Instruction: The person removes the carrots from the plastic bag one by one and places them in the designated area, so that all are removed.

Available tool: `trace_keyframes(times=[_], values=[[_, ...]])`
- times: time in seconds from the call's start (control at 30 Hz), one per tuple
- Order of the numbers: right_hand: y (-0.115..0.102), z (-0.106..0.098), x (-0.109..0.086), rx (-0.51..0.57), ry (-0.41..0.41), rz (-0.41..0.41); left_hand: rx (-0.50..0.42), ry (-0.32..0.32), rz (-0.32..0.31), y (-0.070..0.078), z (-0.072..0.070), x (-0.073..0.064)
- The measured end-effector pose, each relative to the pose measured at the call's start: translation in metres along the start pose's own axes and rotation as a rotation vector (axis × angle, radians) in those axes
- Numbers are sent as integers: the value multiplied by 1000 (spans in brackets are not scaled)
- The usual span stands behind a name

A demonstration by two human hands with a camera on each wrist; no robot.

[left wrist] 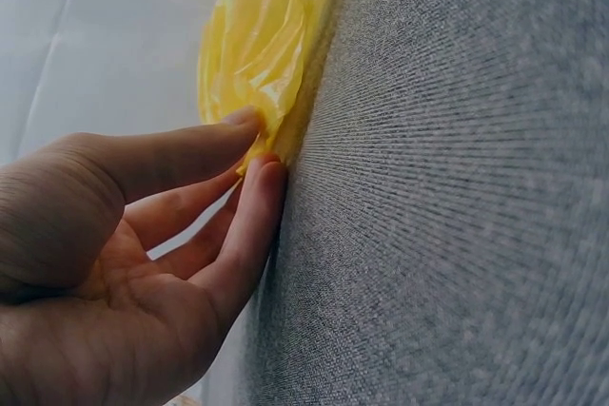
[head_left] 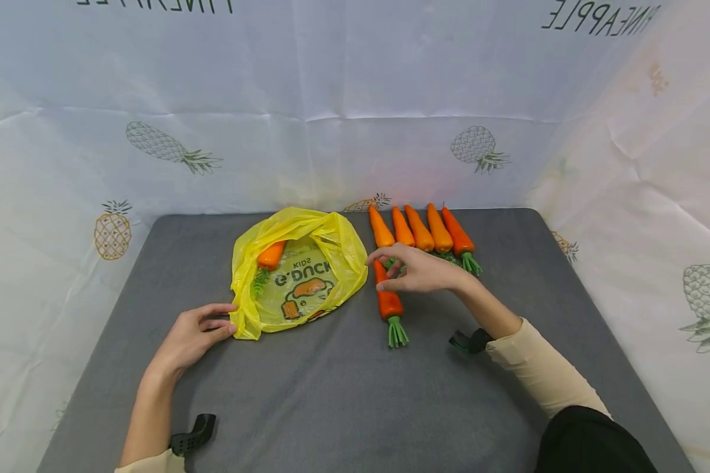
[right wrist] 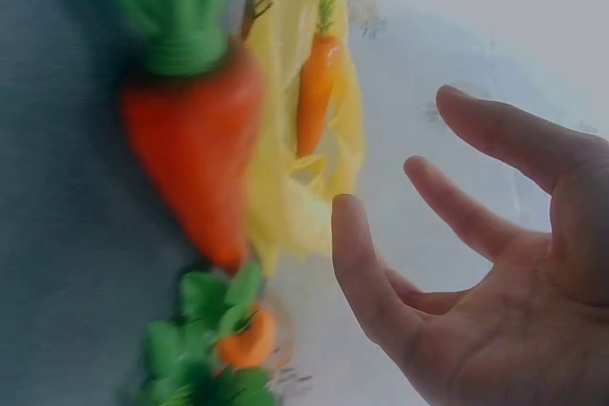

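A yellow plastic bag (head_left: 346,246) lies spread on the grey table with its mouth wide. Inside it is one orange toy carrot (head_left: 271,255) with feathery green leaves, against printed lettering and a duck drawing. My left hand (head_left: 189,335) pinches the bag's near left edge between thumb and fingers, close to the tabletop in the left wrist view. Over a redder carrot (head_left: 390,306) with a stubby green top hovers my right hand (head_left: 417,270), fingers spread and loosely bent, nothing between them. It partly covers that carrot's upper part. The right wrist view shows this carrot beside the bag.
Several more carrots (head_left: 436,228) lie in a row near the table's back edge, behind my right hand. A white cloth (head_left: 331,157) printed with pineapples hangs behind and along the sides. Grey fabric (head_left: 331,407) covers the table.
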State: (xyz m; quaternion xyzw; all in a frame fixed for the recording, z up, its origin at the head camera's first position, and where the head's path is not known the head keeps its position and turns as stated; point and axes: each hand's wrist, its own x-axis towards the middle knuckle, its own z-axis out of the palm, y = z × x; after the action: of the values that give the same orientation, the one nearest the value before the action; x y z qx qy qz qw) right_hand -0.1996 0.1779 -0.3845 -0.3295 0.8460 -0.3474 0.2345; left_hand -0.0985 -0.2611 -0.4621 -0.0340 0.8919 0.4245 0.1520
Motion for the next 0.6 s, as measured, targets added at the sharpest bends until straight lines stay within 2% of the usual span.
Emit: trace_keyframes(times=[0.23,0.37,0.6], values=[[-26,-3,28,-73,-9,-47,7,3,-19,1,2,1],[-36,-4,46,-67,-35,-84,-4,-6,-16,1,0,1],[-48,-1,80,-32,-87,-88,-21,-22,4,0,-3,-1]])
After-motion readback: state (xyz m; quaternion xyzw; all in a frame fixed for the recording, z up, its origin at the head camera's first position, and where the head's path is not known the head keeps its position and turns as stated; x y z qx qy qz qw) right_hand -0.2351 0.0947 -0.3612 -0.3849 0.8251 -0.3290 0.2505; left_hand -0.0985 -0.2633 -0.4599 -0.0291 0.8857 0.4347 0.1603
